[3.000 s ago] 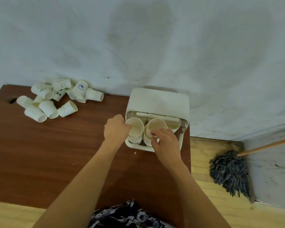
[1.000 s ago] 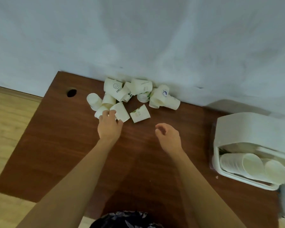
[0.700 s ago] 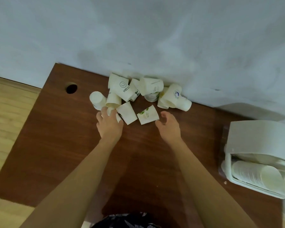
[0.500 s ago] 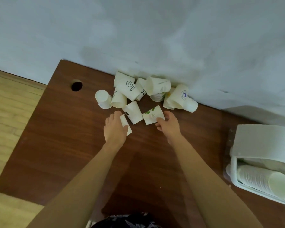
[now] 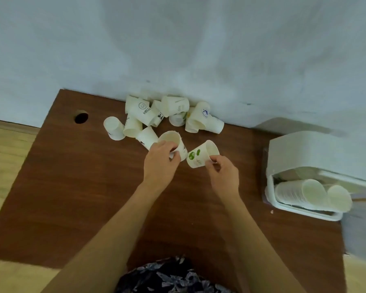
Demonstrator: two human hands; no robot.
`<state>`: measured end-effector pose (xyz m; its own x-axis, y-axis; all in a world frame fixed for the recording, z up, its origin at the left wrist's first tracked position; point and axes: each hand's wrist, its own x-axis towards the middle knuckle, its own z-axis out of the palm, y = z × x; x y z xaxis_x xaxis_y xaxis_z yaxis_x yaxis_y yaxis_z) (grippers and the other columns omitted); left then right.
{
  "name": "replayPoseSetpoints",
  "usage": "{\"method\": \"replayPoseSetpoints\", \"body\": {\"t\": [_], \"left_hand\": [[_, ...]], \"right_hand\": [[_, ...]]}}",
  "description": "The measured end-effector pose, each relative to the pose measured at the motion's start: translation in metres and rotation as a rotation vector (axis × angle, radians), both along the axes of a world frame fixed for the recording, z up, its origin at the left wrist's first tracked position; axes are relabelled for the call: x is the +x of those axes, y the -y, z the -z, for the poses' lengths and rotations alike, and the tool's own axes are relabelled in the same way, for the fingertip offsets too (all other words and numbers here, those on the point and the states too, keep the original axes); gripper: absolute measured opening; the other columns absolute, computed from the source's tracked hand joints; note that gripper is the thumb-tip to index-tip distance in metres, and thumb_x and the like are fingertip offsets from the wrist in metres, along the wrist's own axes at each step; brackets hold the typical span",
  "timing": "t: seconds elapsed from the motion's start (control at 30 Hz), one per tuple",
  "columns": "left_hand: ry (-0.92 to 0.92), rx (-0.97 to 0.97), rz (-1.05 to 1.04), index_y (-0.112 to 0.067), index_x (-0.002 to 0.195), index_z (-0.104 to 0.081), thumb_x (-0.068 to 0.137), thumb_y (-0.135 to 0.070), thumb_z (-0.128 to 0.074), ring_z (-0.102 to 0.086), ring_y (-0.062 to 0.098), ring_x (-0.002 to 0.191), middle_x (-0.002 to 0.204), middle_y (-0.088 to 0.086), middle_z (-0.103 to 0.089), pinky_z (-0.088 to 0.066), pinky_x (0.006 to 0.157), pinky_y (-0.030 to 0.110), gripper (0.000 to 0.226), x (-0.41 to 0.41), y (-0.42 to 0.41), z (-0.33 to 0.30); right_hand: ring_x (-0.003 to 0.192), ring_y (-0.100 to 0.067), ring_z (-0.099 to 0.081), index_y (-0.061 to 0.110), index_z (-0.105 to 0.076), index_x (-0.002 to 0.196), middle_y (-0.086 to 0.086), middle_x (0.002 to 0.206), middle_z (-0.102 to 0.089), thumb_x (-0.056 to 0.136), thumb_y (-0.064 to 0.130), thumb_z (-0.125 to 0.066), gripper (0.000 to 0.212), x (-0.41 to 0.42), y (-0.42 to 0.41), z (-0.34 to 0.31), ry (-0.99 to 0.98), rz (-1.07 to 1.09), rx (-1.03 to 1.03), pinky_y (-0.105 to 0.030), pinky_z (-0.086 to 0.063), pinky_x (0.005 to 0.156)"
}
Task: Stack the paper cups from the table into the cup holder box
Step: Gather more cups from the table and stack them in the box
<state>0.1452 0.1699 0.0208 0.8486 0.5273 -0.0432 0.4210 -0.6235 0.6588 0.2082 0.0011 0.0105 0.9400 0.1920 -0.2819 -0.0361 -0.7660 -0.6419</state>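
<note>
My left hand [image 5: 160, 161] grips a white paper cup [image 5: 173, 141], its mouth facing up and away. My right hand [image 5: 223, 173] holds a cup with a green print [image 5: 200, 155], tilted with its mouth to the upper right. Both cups are lifted just in front of a pile of several loose paper cups [image 5: 163, 115] lying against the wall. The white cup holder box [image 5: 317, 153] stands at the table's right end, with two stacks of cups [image 5: 300, 191] lying in its open front.
The brown wooden table [image 5: 72, 197] has a round cable hole [image 5: 81, 117] at its far left. A pale wall runs along the back edge. Wooden floor shows to the left of the table. Patterned clothing is at the bottom edge.
Both hands reached the pile and each closed on a cup, then lifted it off the table toward me. The view shifted slightly left.
</note>
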Motion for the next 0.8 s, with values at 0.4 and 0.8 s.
{"method": "replayPoseSetpoints", "body": {"t": [0.4, 0.8], "left_hand": [[0.148, 0.021, 0.294, -0.015, 0.115, -0.066, 0.092, -0.02, -0.061, -0.051, 0.013, 0.095, 0.107, 0.001, -0.065, -0.035, 0.077, 0.02, 0.023, 0.026, 0.193, -0.062], [0.281, 0.134, 0.382, -0.01, 0.107, -0.071, 0.086, -0.011, -0.067, -0.058, 0.018, 0.095, 0.101, 0.003, -0.069, -0.031, 0.083, 0.009, 0.022, 0.062, 0.346, -0.075]], "right_hand": [[0.084, -0.003, -0.059, 0.016, -0.068, 0.114, 0.009, 0.101, -0.066, 0.095, 0.023, -0.062, 0.021, -0.027, 0.203, -0.053, 0.285, 0.311, 0.182, -0.008, -0.041, 0.069], [0.086, -0.007, -0.058, 0.018, -0.07, 0.107, 0.009, 0.104, -0.066, 0.094, 0.018, -0.061, 0.016, 0.012, 0.369, -0.07, 0.512, 0.231, 0.18, -0.017, -0.044, 0.07]]}}
